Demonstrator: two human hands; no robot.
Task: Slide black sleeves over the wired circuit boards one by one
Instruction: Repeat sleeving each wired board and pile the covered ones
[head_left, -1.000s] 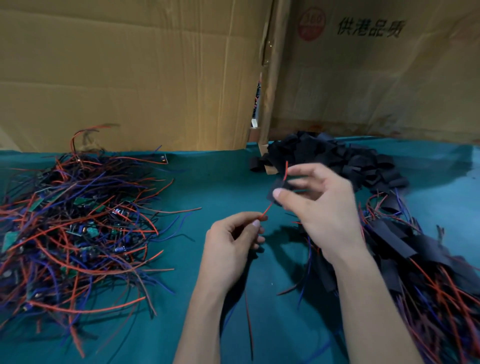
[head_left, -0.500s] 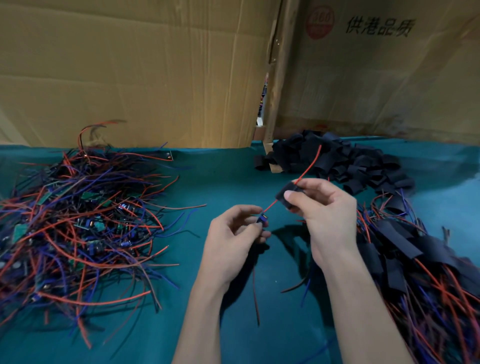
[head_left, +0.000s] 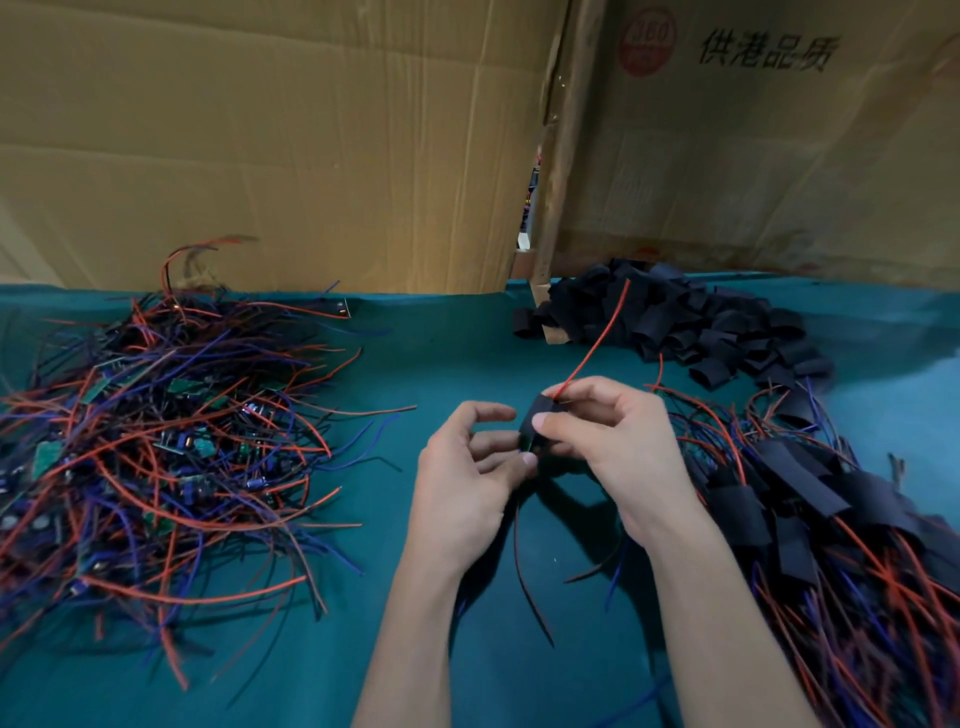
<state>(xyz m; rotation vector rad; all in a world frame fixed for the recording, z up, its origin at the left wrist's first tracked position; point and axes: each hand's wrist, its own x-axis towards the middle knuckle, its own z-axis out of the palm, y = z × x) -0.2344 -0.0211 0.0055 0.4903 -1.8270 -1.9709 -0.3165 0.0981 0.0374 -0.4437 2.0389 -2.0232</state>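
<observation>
The job looked partly done. On the right a heap of finished boards (head_left: 810, 519) lay with flat black sleeves already over them and red and blue wires trailing out toward the near edge, while on the left a big tangle of bare boards (head_left: 156, 457) waited — small green boards half buried in thin, springy red, blue and black leads. The left pile looked at least as large as the right one, so I judged a good deal was left. At the far right sat a stack of empty sleeves (head_left: 691, 322), short matte black tubes, soft and slightly crushed. Between the piles, above the teal cloth (head_left: 415, 649), the right hand (head_left: 613, 441) pinched one sleeve (head_left: 535, 426) between thumb and fingers, a red wire (head_left: 597, 338) poking out of its far end and rising toward the stack. The left hand (head_left: 467, 478) met the sleeve's near end with its fingertips, fingers loosely curled; whether it gripped the board there I could not tell — the board itself was hidden, apparently going in. Dark leads hung down below the hands. Creased brown cardboard (head_left: 285, 156) stood behind it all.
</observation>
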